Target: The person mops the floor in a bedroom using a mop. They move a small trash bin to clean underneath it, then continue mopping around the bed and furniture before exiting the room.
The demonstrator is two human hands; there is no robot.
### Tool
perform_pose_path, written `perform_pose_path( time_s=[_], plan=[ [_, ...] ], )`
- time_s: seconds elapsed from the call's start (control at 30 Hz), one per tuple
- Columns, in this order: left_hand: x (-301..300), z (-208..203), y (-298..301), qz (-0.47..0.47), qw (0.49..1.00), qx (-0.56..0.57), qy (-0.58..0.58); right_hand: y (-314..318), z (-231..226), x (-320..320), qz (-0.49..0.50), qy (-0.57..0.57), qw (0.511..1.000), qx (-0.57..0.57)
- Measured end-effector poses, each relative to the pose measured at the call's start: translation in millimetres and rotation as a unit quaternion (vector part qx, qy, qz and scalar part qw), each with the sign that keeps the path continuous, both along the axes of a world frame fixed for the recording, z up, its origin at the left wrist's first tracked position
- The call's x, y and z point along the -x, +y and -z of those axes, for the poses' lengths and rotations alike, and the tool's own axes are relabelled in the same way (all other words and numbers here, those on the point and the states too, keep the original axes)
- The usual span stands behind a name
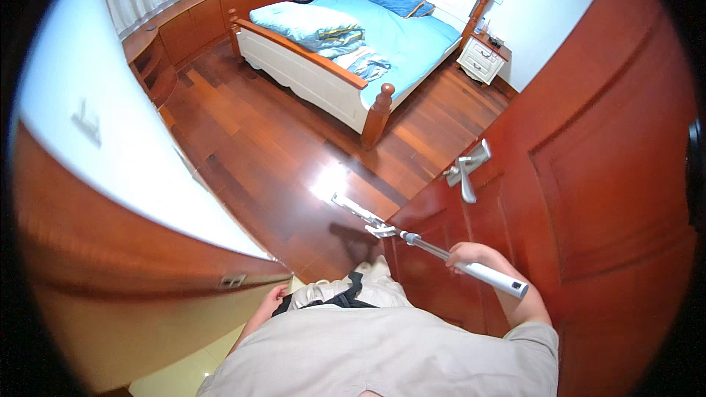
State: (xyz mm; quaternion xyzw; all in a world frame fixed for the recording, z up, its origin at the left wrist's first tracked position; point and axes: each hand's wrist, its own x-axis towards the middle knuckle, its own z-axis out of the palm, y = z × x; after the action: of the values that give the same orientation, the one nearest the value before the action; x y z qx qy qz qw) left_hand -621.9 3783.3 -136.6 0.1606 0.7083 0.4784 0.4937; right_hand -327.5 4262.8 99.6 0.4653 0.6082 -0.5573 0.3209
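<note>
My right hand [468, 254] is closed around the handle of a mop [430, 248], just below its thick white grip. The mop slants away from me to the left, with its narrow white head [357, 209] near or over the wooden floor; whether it touches I cannot tell. At my left side, my left hand [274, 297] hangs beside the waist of my light trousers, holding nothing I can see; its fingers are only partly visible and look loosely apart.
A red-brown door [588, 154] with a metal lever handle [465, 173] stands close on my right. To the left is a white wall [132, 147] with brown panelling. Ahead, a bed [309, 81] with blue bedding stands on the wooden floor [243, 147], beside a white nightstand [482, 60].
</note>
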Motion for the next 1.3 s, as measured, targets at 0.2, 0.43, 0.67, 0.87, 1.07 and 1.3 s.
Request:
perform_pose_path(
  time_s=[0.2, 0.43, 0.67, 0.87, 1.07, 1.3],
  plan=[
    [72, 52, 115, -0.023, 0.997, -0.011, -0.073, 43, 39, 5, 0.105, 0.014, 0.994, 0.019],
    [179, 29, 246, 0.092, 0.973, 0.210, 0.001, 89, 84, 26, 0.139, -0.021, 0.990, 0.024],
    [270, 37, 447, 0.183, 0.956, 0.226, 0.023, 148, 153, 52, 0.343, 0.050, 0.938, 0.011],
    [382, 11, 638, 0.267, 0.930, 0.237, 0.093, 242, 155, 115, 0.369, 0.098, 0.922, -0.073],
    [452, 4, 833, 0.399, 0.846, 0.213, 0.282, 343, 123, 169, 0.680, 0.127, 0.720, 0.055],
    [431, 47, 1080, 0.410, 0.869, 0.120, 0.249, 509, 208, 148, 0.749, 0.404, 0.434, 0.296]
  ],
)
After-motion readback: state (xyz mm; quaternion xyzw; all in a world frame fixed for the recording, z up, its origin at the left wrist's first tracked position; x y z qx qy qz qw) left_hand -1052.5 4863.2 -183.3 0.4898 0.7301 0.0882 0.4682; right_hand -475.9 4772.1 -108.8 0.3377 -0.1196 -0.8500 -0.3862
